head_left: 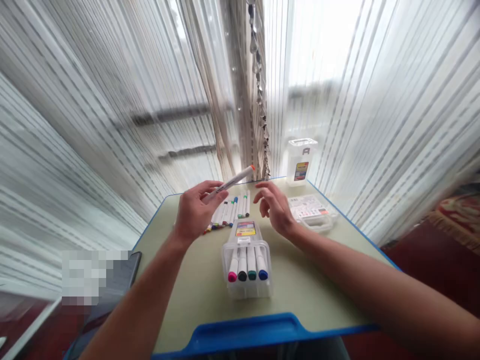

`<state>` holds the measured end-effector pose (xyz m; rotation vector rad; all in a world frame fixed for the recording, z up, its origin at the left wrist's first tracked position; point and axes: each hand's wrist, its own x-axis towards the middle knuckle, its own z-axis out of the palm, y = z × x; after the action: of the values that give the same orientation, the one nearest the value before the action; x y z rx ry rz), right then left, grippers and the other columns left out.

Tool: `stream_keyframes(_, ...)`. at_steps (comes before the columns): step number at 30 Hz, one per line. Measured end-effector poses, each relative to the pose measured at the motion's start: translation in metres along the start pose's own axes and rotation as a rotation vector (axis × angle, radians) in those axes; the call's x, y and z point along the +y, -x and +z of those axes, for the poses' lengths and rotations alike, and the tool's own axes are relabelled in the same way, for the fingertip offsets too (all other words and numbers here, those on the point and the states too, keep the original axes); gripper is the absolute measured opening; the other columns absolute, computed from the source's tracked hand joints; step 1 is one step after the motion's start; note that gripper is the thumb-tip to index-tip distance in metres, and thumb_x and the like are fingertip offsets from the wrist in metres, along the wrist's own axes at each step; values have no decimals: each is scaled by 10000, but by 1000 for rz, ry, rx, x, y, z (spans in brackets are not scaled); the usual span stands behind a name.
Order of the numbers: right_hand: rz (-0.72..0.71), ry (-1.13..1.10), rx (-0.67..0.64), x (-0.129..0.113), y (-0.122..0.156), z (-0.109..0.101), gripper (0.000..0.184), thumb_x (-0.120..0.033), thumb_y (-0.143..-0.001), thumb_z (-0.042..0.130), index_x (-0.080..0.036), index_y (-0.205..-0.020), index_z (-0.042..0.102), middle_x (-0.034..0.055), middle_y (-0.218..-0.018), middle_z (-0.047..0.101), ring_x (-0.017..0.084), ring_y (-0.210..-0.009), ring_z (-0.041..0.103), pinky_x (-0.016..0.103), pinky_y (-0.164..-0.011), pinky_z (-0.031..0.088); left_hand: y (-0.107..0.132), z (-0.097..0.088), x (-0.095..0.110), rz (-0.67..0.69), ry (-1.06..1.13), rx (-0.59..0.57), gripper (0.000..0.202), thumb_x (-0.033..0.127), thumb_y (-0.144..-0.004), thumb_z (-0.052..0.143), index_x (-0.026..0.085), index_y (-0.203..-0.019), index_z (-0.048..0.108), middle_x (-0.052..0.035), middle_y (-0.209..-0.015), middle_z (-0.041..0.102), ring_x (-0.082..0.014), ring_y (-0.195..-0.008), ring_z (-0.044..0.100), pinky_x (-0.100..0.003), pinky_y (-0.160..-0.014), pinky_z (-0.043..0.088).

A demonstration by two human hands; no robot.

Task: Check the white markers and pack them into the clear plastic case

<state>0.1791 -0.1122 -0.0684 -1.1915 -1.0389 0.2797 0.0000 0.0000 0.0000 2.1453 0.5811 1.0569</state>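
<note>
A white marker with an orange end (237, 179) is raised above the table at eleven o'clock from the open case, its orange end pointing to two o'clock. The left hand (197, 207) pinches its lower part between thumb and fingers. The right hand (275, 207), at one o'clock from the case, has its fingers loosely bent and parted. The clear plastic case (249, 291) lies open toward six o'clock, holding markers with pink, black, green and blue ends. Loose markers (231, 212) lie in a row beyond it, toward eleven. A flat clear case (313, 212) lies at two o'clock; an upright clear container (301, 162) stands at one, on the blue-edged table (195, 295), before striped sheer curtains (112, 100).
</note>
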Motion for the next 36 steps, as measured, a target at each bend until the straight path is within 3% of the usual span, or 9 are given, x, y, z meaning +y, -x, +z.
stream_keyframes(3,63,-217,-4,-17,-4,1,369,-497,-950,454,-194,-1129,566,-44,-671,600,88,-393,459,235,-374,317,4,-1,1,-52,115,-123,393,426,-751,810,156,-1036,779,-71,-855,783,-207,-755,723,-289,-661,569)
stream_keyframes(6,116,-233,-43,-37,-8,4,335,-489,-897,590,-186,-1039,614,-56,-595,568,86,-402,466,222,-358,309,10,-2,-5,-93,233,-187,408,426,-747,817,157,-1052,784,-99,-942,791,-234,-834,740,-328,-728,596)
stream_keyframes(10,120,-170,-88,-52,-9,4,297,-465,-838,711,-174,-833,655,-38,-560,573,80,-412,470,208,-346,321,19,2,-13,-119,354,-192,389,420,-754,812,155,-1035,770,-78,-803,757,-194,-682,691,-287,-579,552)
stream_keyframes(13,145,-177,-75,-48,-4,-1,290,-456,-827,739,-170,-826,687,-22,-596,602,83,-438,496,203,-355,353,25,9,-17,-129,459,-110,367,417,-794,773,143,-1036,741,-39,-725,695,-101,-507,540,-212,-438,404)
stream_keyframes(16,191,-237,-24,-38,6,-8,269,-440,-829,749,-175,-846,707,-13,-629,616,88,-473,516,199,-373,376,31,14,-19,-161,536,-33,337,413,-840,718,133,-1028,718,-26,-723,656,-60,-461,426,-198,-408,314)
stream_keyframes(26,258,-226,-19,-20,21,-19,200,-384,-845,764,-187,-854,735,2,-637,643,86,-435,496,211,-363,368,46,20,-21,-157,456,-12,236,380,-944,569,186,-1010,686,-29,-749,634,-104,-546,456,-236,-472,332)
stream_keyframes(31,257,-243,21,-21,20,-20,171,-373,-829,780,-209,-841,734,-29,-563,577,87,-410,451,218,-351,343,48,22,-21,-175,443,10,224,410,-933,593,209,-977,682,20,-619,471,-119,-533,421,-239,-446,291)
stream_keyframes(36,263,-240,14,-25,20,-19,170,-355,-811,785,-223,-911,749,12,-702,671,93,-429,498,233,-350,372,48,22,-24,-202,442,17,207,394,-924,604,205,-973,674,27,-611,479,-110,-503,409,-235,-430,286)
